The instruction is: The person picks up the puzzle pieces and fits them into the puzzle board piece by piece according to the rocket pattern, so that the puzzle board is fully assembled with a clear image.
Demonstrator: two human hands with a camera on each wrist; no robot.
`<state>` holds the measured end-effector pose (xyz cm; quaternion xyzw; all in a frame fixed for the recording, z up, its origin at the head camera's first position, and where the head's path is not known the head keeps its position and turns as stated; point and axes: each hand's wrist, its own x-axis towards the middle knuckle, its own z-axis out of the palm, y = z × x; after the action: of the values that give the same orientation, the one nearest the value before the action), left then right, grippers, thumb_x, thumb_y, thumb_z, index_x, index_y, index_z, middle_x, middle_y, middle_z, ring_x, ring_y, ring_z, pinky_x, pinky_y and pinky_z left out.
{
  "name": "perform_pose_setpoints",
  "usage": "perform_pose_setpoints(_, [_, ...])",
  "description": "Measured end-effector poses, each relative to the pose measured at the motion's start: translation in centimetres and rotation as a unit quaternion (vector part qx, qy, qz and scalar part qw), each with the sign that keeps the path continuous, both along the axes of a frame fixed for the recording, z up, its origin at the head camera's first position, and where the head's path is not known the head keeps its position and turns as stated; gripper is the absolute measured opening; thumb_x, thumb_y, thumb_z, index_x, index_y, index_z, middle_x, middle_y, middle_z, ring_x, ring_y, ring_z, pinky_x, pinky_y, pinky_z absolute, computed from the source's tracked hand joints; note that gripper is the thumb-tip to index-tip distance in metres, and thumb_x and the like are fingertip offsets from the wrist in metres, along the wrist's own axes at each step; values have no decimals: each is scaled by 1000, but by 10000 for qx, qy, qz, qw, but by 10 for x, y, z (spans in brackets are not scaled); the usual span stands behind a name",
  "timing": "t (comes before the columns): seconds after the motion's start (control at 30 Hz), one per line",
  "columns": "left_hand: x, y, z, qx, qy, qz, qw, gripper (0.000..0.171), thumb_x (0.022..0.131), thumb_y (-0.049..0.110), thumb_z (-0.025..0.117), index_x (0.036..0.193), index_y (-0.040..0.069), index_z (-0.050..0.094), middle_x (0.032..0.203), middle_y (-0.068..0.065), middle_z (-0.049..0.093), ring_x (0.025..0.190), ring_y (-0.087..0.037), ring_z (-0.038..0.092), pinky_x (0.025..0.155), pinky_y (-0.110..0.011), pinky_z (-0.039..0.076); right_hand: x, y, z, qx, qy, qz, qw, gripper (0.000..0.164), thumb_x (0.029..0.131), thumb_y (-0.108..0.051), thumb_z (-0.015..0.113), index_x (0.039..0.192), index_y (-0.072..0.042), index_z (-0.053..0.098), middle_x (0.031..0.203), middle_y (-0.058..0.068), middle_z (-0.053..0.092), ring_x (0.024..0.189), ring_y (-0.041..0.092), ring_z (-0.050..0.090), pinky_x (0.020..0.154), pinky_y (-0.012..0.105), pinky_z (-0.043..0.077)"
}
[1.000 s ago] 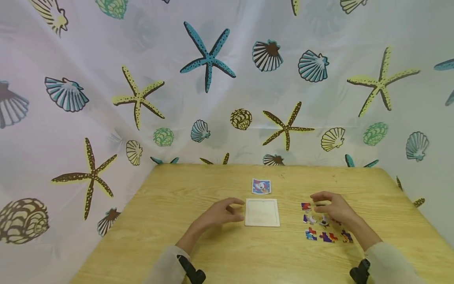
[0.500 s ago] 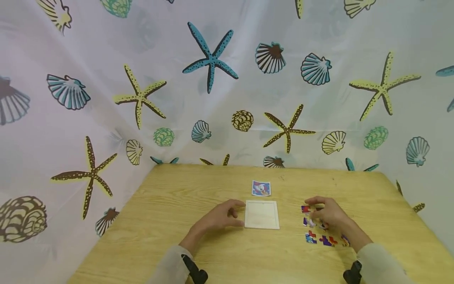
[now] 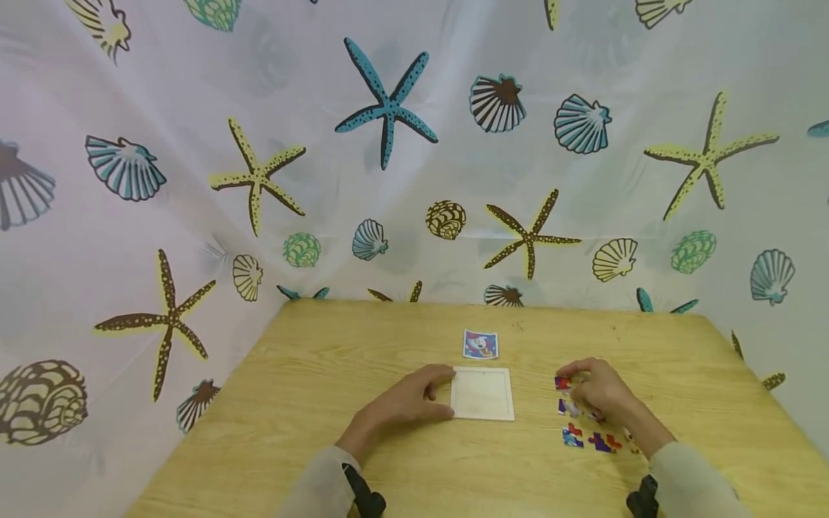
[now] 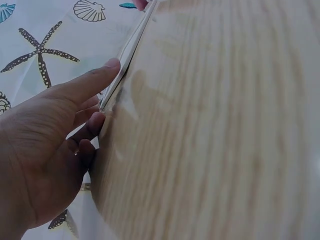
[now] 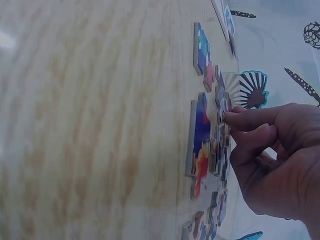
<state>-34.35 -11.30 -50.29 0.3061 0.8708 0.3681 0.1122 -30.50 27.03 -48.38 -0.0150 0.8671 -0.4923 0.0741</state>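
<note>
A square white puzzle tray [image 3: 481, 393] lies flat on the table. My left hand [image 3: 409, 396] is at its left side, the index finger at the far corner and the thumb near the front corner. In the left wrist view the left hand [image 4: 55, 135] has its thumb right at the tray's edge [image 4: 131, 52]. My right hand [image 3: 602, 390] is over the jigsaw pieces, index finger and thumb around the red and purple puzzle piece [image 3: 562, 383] at the far left. The right wrist view shows the right hand [image 5: 280, 155] with fingertips down at the pieces, partly hiding several.
A small picture card [image 3: 481, 344] lies behind the tray. Nearer pieces include a blue and red one [image 3: 573, 435] and a purple and orange one [image 3: 604, 442]. A shell-and-starfish curtain [image 3: 388, 180] hangs around the wooden table [image 3: 363, 345].
My left hand has moved right to the tray's left edge. The right hand has shifted left and closed its index finger and thumb in around the far-left piece.
</note>
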Motion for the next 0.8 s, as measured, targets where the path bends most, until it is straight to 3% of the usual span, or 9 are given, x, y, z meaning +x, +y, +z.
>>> perform_pose_setpoints(0.03, [0,1,0,-40,16,-16,10000,78,92,36,80,158,12,45,117,-3,58,94,-16,49,83,-32,43,0,0,0,27,-7,-13,10000,47,90,14,55,136,5,63,52,3,53,39,9,27,41,26,30])
perform_pose_setpoints(0.13, [-1,2,-1,-164,104,-65,9998,77,93,38,79,157,12,46,135,-3,56,95,-15,50,84,-32,42,0,-1,2,67,-25,-24,10000,48,88,14,55,135,6,63,47,-2,40,38,9,28,40,25,30])
perform_pose_setpoints(0.27, [0,3,-1,-317,254,-78,9991,75,95,40,76,157,12,46,152,-2,48,95,-14,50,86,-33,41,0,-1,3,153,7,-91,9998,45,88,13,58,131,5,66,60,1,57,39,10,30,41,26,32])
perform_pose_setpoints(0.4, [-1,4,0,-326,315,-79,9989,74,95,40,76,157,11,47,150,-3,48,94,-14,49,86,-33,41,-1,-1,4,231,56,-102,9997,42,88,12,60,128,5,68,82,11,71,39,10,32,41,26,34])
perform_pose_setpoints(0.53, [-2,4,0,-346,367,-117,9987,74,95,38,77,156,9,47,145,-4,50,92,-14,49,85,-34,40,-1,0,3,333,121,-16,9994,41,88,12,59,127,4,68,84,14,71,40,10,34,41,26,34])
perform_pose_setpoints(0.7, [-3,5,-1,-408,396,-122,9983,75,95,40,76,156,9,47,147,-4,50,92,-13,49,85,-33,41,-1,0,4,351,281,130,9989,39,89,12,59,127,4,67,113,20,66,43,11,37,42,26,36])
perform_pose_setpoints(0.8, [-2,5,0,-455,449,-138,9979,74,96,41,75,157,10,47,149,-3,49,92,-13,49,85,-33,40,-2,-5,8,267,291,216,9990,38,91,10,60,127,3,67,117,21,63,43,12,39,42,28,39])
